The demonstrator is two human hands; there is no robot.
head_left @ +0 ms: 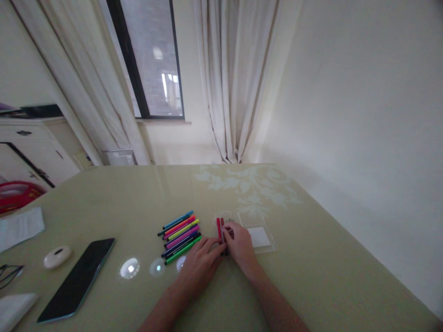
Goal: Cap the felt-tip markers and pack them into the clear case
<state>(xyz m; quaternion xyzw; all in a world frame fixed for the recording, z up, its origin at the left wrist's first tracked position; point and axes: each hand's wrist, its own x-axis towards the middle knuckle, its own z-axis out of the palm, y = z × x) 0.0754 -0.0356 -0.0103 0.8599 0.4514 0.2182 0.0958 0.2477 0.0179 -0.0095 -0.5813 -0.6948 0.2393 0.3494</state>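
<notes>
A clear plastic pen case [272,246] lies on the table with a white card [259,237] in its right part. Red felt-tip pens [218,225] lie side by side in its left part. My right hand [241,242] is over the case, thumb and forefinger closed on a dark red felt-tip pen, largely hidden by the fingers. My left hand [204,256] lies beside it with fingers stretched out, fingertips touching the pens' near ends. Left of my left hand is a row of several coloured felt-tip pens [182,234], the green one nearest me.
A black phone [78,279], a round white case [57,257], a paper sheet [21,228] and a white object [15,308] occupy the table's left side. A wall [374,138] runs along the right edge. Curtains [235,83] and a window stand behind the table.
</notes>
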